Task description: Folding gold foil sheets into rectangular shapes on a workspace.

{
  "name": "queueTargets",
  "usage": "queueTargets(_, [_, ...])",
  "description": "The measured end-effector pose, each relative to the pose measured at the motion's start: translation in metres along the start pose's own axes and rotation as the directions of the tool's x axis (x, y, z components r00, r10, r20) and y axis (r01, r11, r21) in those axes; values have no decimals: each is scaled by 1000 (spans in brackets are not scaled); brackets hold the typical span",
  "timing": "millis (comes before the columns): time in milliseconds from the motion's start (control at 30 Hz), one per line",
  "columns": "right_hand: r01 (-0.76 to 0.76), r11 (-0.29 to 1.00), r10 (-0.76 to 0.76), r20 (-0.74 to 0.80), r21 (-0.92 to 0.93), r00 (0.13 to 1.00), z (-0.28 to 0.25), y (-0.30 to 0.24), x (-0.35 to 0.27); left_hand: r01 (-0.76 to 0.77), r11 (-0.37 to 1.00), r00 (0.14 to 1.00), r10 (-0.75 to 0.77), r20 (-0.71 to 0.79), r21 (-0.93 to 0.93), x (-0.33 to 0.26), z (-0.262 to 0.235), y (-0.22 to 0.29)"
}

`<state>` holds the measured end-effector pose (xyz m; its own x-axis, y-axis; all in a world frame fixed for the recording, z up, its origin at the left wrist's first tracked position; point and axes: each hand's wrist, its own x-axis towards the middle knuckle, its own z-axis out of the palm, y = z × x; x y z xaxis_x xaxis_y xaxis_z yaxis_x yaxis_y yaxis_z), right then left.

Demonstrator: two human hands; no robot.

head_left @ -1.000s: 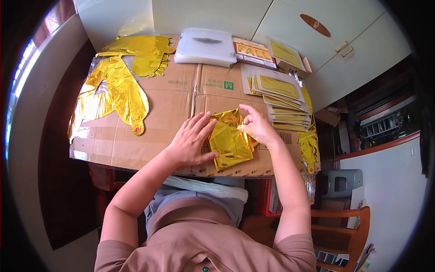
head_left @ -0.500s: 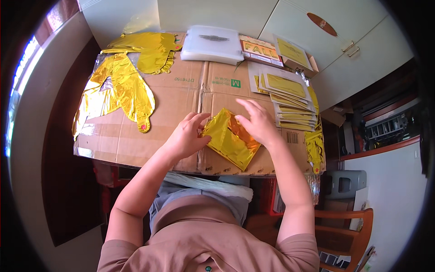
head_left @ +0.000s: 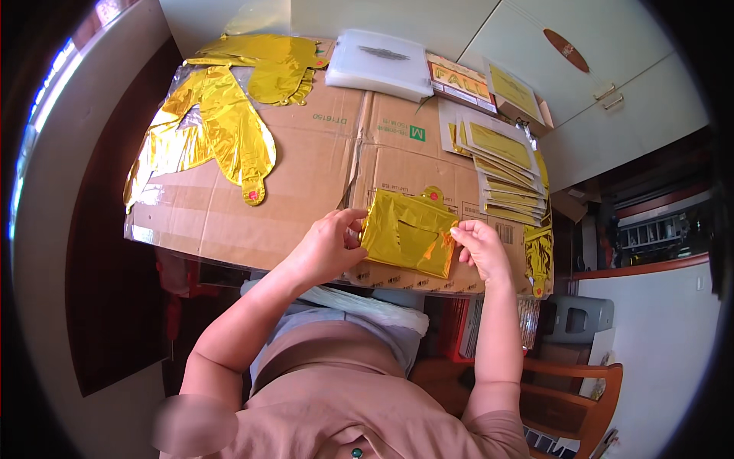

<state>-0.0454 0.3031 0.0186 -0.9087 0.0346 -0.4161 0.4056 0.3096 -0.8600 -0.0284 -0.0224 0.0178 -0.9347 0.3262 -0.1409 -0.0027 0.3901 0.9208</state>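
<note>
Pinching a folded gold foil balloon (head_left: 409, 233) from both sides, the two hands hold it at the near edge of the surface (head_left: 306, 176), a flattened cardboard box laid over a table. The left hand (head_left: 329, 249) grips the balloon's left edge between thumb and fingers; the right hand (head_left: 475, 246) nips its right edge between thumb and forefinger, the other fingers curled. The balloon is one piece, folded to a rough rectangle, with a small red spot showing at its far edge.

Two more gold balloons lie flat and unfolded toward the far left corner: a long one (head_left: 218, 134) reaching toward the left edge, and a shorter one (head_left: 271, 65) beyond it. One white plastic packet (head_left: 380, 65) rests at the far edge. Along the right edge a fanned stack of flat packed balloons (head_left: 505, 172) overlaps; their exact count cannot be told. A wooden chair (head_left: 569, 398) stands beside the person.
</note>
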Motion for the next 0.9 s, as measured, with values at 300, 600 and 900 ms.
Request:
queueTargets(300, [44,992,-36,72,-116,997,-7,-12,31,-48,999,999,48,-18,4,39,-8,0])
queueTargets(600, [260,965,-264,124,44,957,-9,-5,32,-105,992,994,105,-7,-76,66,-15,-2])
queueTargets(900, [448,761,-545,88,470,834,2,4,-27,-143,933,974,192,121,-329,13,-12,11])
